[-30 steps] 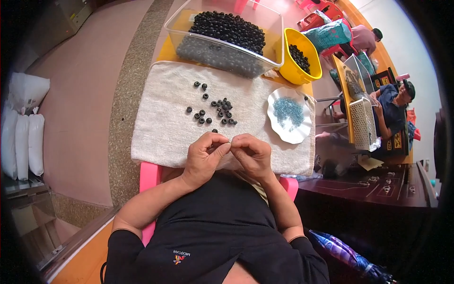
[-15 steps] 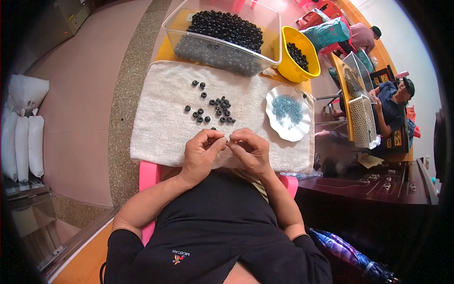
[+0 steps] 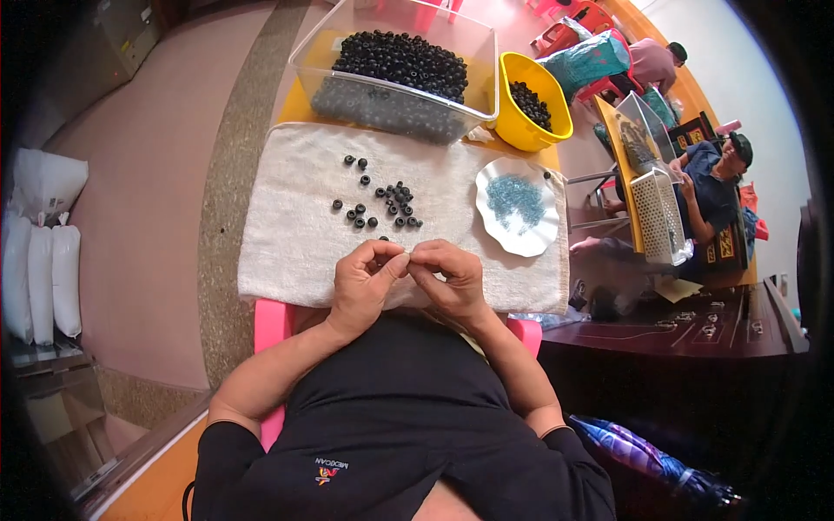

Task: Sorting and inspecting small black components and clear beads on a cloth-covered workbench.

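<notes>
My left hand [image 3: 363, 282] and right hand [image 3: 447, 280] stay pinched together at frame centre over the towel [image 3: 287, 234]; what they pinch I cannot tell. Loose beads [image 3: 382, 201] lie just above. Farther: plate [image 3: 519, 239] of blue bits, yellow bowl [image 3: 521, 130] and clear bin [image 3: 395, 95] of black beads.

White towel [image 3: 287, 234] scattered with black beads [image 3: 382, 201], clear tub [image 3: 391, 65] heaped black at twelve o'clock, yellow bowl [image 3: 530, 108] at one, white wavy plate [image 3: 519, 208] holding pale blue bits, perhaps beads, pink stool [image 3: 271, 321], black shirt [image 3: 391, 408]
</notes>
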Motion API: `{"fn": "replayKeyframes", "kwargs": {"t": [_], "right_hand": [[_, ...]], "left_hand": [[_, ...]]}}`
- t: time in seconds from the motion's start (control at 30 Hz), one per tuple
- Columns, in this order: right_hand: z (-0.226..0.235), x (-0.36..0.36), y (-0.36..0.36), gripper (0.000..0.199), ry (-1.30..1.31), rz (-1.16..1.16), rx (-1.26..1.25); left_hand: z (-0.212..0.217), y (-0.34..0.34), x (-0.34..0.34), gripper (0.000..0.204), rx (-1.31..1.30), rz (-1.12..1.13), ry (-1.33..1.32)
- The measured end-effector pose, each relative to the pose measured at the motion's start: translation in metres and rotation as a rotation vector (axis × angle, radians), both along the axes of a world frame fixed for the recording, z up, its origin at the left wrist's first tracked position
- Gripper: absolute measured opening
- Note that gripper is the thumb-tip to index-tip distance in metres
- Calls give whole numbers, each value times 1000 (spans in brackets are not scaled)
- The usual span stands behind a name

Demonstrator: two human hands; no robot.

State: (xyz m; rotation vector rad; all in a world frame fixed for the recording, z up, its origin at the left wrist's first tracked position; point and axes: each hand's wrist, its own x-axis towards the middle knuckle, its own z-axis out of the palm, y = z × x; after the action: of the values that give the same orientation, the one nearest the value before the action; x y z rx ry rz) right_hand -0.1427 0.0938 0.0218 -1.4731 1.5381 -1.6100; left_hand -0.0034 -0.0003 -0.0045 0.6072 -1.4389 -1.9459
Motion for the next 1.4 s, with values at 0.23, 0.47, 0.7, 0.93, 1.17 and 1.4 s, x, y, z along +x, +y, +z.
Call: {"fn": "replayKeyframes", "kwargs": {"t": [0.23,0.47,0.7,0.93,1.17,1.4], "right_hand": [[-6,0,0,10,-69,-37,29],[-13,0,-3,13,-7,-101,13],[-7,3,-7,12,57,-130,11],[0,5,-10,15,323,-175,-51],[7,12,-13,17,323,-165,0],[8,-5,-18,16,399,-197,-34]], "left_hand": [[3,1,0,12,2,-18,-12],[4,2,-1,12,52,-29,33],[7,2,0,12,108,-15,65],[1,2,0,10,49,32,36],[7,5,2,10,8,109,31],[4,4,1,12,43,134,36]]}}
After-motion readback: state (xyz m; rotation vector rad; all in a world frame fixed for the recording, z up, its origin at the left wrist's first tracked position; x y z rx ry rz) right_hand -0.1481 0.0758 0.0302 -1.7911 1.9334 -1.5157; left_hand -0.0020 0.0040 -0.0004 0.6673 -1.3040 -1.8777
